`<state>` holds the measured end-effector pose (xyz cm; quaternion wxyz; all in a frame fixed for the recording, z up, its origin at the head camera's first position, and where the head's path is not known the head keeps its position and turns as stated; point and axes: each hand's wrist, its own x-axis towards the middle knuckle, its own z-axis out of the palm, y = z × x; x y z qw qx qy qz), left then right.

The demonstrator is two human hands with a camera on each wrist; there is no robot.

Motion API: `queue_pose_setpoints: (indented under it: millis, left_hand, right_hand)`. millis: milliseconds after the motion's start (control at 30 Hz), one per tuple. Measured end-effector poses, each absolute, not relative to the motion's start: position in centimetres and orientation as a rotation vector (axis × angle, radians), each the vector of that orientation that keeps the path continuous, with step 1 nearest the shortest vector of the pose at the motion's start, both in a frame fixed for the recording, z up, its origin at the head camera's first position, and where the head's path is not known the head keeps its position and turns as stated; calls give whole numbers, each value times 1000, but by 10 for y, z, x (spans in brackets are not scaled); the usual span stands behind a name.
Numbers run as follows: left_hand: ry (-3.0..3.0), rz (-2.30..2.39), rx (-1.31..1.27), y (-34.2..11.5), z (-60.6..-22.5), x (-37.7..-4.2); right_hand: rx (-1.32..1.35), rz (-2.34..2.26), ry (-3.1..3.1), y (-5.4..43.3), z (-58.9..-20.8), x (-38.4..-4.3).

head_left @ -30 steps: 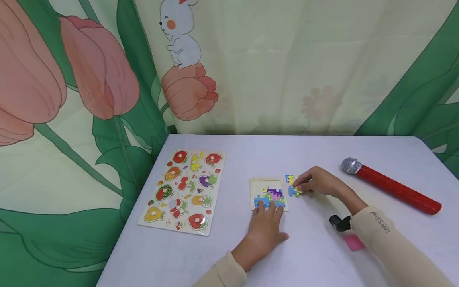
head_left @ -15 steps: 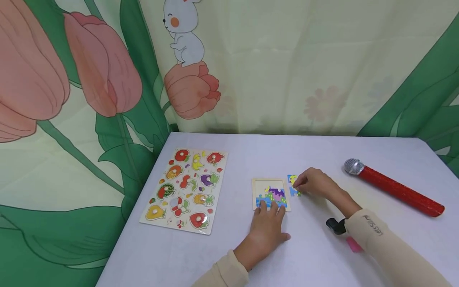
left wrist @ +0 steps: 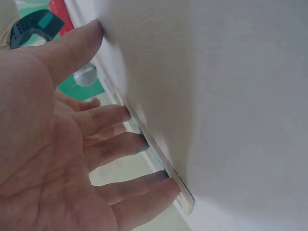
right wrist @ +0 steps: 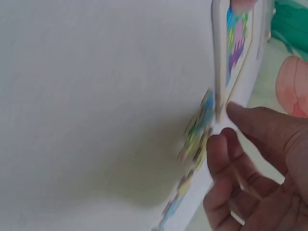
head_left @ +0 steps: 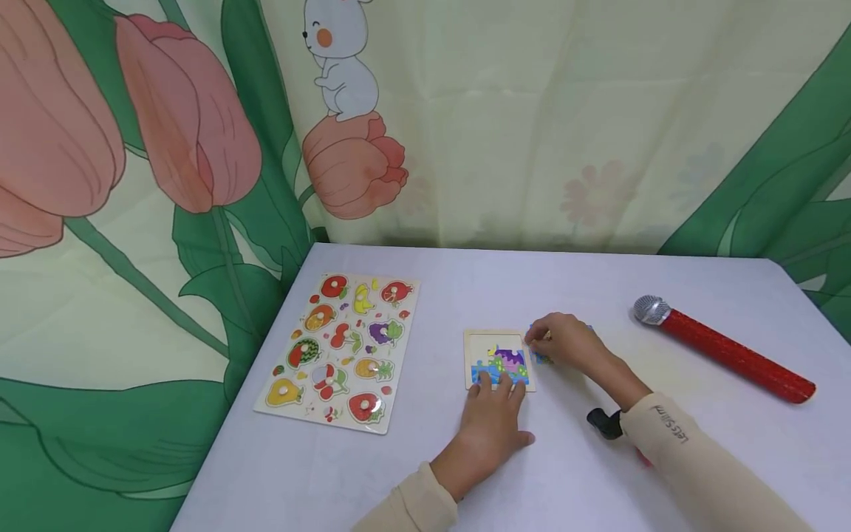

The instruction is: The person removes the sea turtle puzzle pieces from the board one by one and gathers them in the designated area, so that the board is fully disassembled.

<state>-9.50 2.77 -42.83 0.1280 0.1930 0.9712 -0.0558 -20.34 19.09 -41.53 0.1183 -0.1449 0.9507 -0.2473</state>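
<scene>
My left hand (head_left: 488,425) lies with spread fingers, fingertips on the near edge of a small wooden puzzle tray (head_left: 467,360). Joined jigsaw pieces (head_left: 510,360), blue, purple and green, fill its lower part; the upper part is bare wood. My right hand (head_left: 568,342) hovers at the tray's right edge with loosely bent fingers. Loose jigsaw pieces (right wrist: 195,130) in blue, green and yellow lie beside the tray, partly hidden under it in the head view. In the right wrist view thumb and fingers (right wrist: 217,149) stand apart, with no piece visible between them.
A fruit peg puzzle board (head_left: 339,351) lies on the left of the white-covered table (head_left: 412,473). At the right is a red microphone (head_left: 725,349) with a silver head. A black device (head_left: 605,423) sits at the right wrist. A flowered curtain (head_left: 505,125) hangs behind.
My right hand has shifted left from the loose pieces toward the tray, uncovering a blue bit to its right. The left hand has stayed on the tray's near edge.
</scene>
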Motion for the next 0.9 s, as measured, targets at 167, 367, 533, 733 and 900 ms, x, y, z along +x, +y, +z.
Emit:
queue_pose_setpoints:
  millis: [167, 367, 533, 733, 900]
  left_hand:
    - [2844, -206, 581, 27, -428, -96]
    - [2830, -215, 588, 30, -428, -96]
    - [2828, -197, 575, 29, -428, -94]
    - [2812, -191, 577, 29, -427, -94]
    - [2812, -189, 559, 29, -426, -96]
  right_hand:
    - [-591, -812, 2723, 173, -420, -204]
    - [-551, -811, 2660, 161, -426, -205]
    - [-531, -834, 2655, 158, -429, -202]
    - [-521, -857, 2682, 157, -430, -199]
    - [-503, -884, 2705, 156, -429, -198]
